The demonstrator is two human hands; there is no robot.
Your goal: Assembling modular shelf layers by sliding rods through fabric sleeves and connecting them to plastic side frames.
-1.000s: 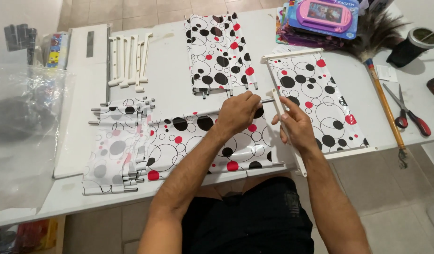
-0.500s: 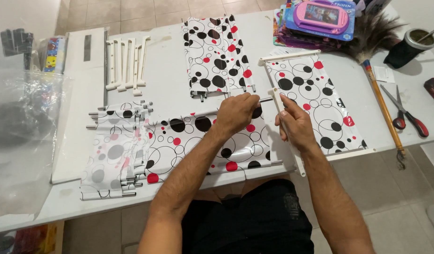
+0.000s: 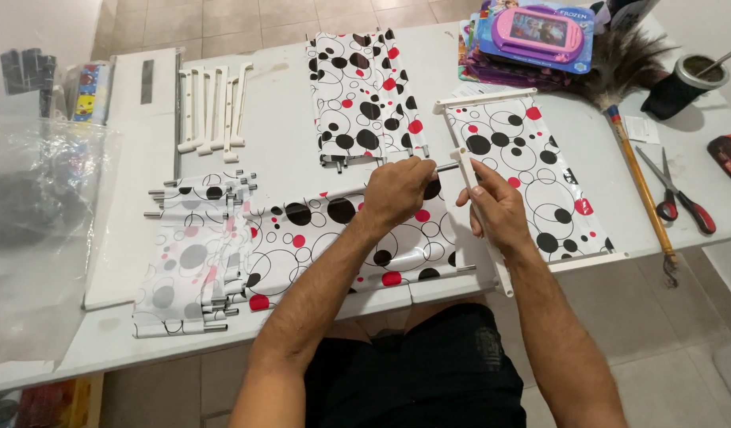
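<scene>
Left hand (image 3: 399, 190) pinches a thin grey metal rod (image 3: 447, 167); at its three o'clock, right hand (image 3: 496, 208) grips a white plastic bar (image 3: 463, 161).

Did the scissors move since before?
No. The scissors lie in the same spot beside the feather duster's stick, on the table's right side.

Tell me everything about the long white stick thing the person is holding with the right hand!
The long white plastic bar is thin and straight with a small knob-like end at the top. It lies slanting on the white table, from near the hands down to the table's front edge. The right hand wraps around its upper part. The left hand holds a thin grey metal rod against its top end. It sits beside the spotted fabric panel.
</scene>
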